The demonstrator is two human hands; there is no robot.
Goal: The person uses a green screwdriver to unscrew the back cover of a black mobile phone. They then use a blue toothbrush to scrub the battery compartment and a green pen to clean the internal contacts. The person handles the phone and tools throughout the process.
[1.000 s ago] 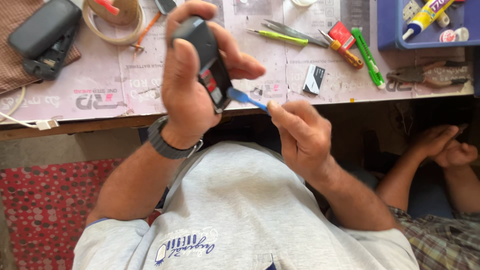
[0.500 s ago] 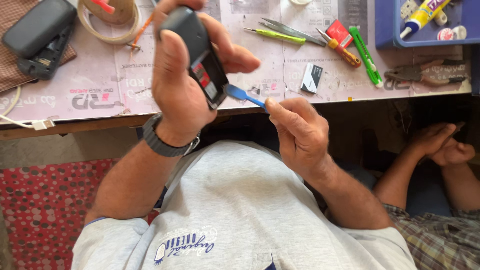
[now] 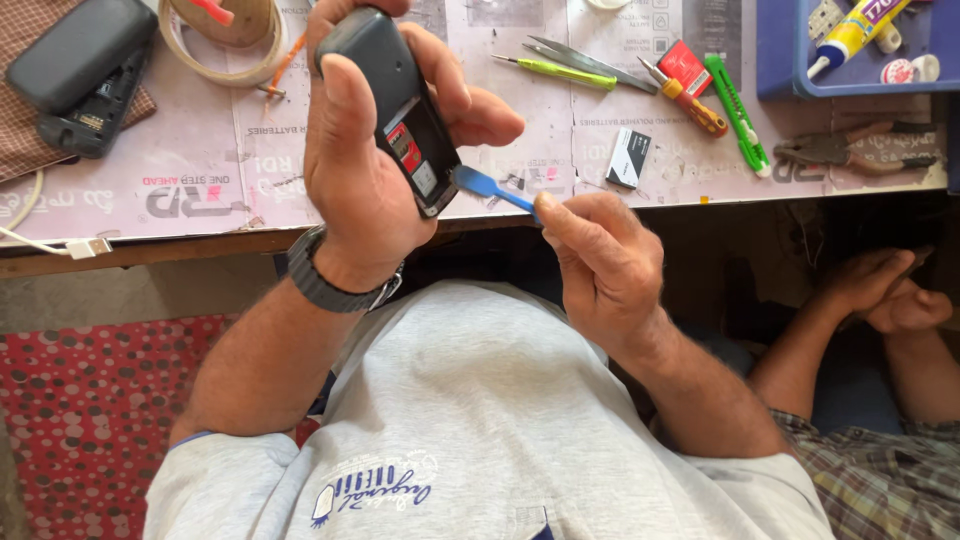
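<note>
Above the workbench edge (image 3: 250,238), left hand (image 3: 365,170) fingers wrapped tight round dark handset (image 3: 395,105), right hand (image 3: 600,260) fingertips pinching blue pry tool (image 3: 488,187) at its lower corner; too steep a lever may slip and gouge the casing or jab the holding palm.

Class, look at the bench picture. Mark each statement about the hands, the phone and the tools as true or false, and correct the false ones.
1. The left hand holds a dark phone. True.
2. The right hand holds a red screwdriver. False: it holds a blue pry tool, whose tip is at the phone's lower end.
3. The tape roll lies on the bench. True.
4. The green cutter lies in the blue tray. False: it lies on the bench beside the tray.
5. The left wrist bears a watch. True.
6. The pliers are in the right hand. False: they lie on the bench.
</note>
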